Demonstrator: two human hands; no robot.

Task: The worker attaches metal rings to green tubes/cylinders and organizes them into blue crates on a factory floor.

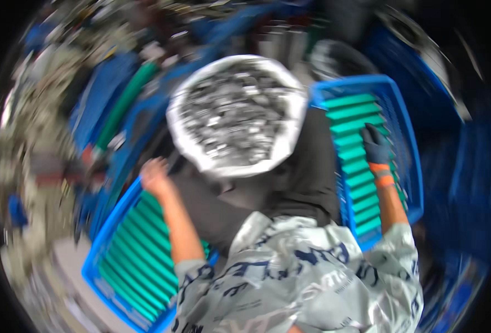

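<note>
Beside the heaped white sack of metal parts (pixel 237 114), the gloved right hand (pixel 376 145) is laid flat on green strips (pixel 356 161) in the right blue crate (pixel 406 139), nothing visibly gripped, while the bare left hand (pixel 154 175), its grip lost in blur, is held at the left blue crate (pixel 104 238), so strips could be knocked askew.

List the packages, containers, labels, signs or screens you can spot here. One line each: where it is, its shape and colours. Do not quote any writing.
Left blue crate: lower left, rectangular, rows of green strips; bare left hand at its top edge.
Right blue crate: upper right, rectangular mesh walls, green strips; gloved right hand rests on them.
White sack: centre, round open mouth, full of small grey metal pieces.
Labels, signs, screens: none can be made out.
</note>
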